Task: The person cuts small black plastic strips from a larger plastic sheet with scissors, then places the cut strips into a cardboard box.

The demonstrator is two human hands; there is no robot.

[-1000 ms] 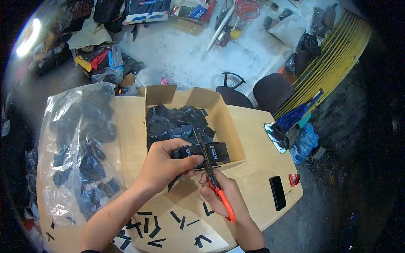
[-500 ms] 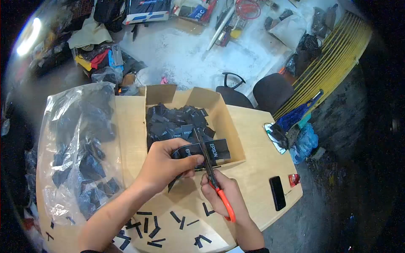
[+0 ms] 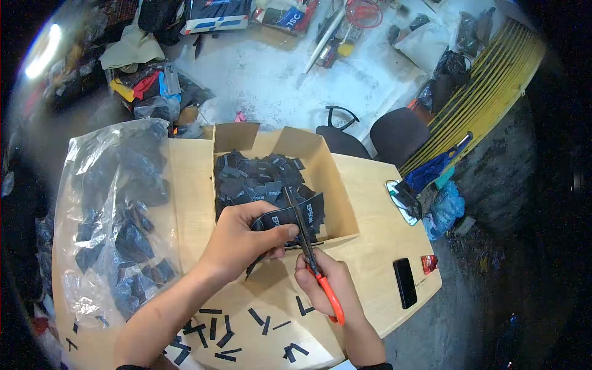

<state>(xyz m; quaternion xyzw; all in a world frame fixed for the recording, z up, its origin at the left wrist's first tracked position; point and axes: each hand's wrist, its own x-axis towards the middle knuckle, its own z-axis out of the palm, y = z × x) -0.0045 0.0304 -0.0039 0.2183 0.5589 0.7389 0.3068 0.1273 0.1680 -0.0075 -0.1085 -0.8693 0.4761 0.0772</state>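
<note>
My left hand (image 3: 250, 237) pinches a black label strip (image 3: 275, 219) printed with white EPSON lettering, its tail hanging below my fingers. My right hand (image 3: 330, 280) grips scissors (image 3: 306, 237) with red-orange handles, blades pointing away and nearly together across the strip's right end. Just right of the blades, a black EPSON piece (image 3: 315, 208) tilts over the box. Beneath both hands stands an open cardboard box (image 3: 336, 203), holding a heap of black labels (image 3: 246, 176), some with EPSON lettering showing.
Left of the box lies a clear plastic bag (image 3: 117, 216) with black pieces inside. Several thin black offcuts (image 3: 213, 328) are scattered on the table (image 3: 370, 265) near my forearms. A phone (image 3: 405, 282) and a small red packet (image 3: 430, 264) lie at the right edge. Chairs (image 3: 399, 134) stand beyond.
The strip's right end has come away at the scissor blades and dropped into a tilt above the box. The blades have closed further; both hands stay nearly in place.
</note>
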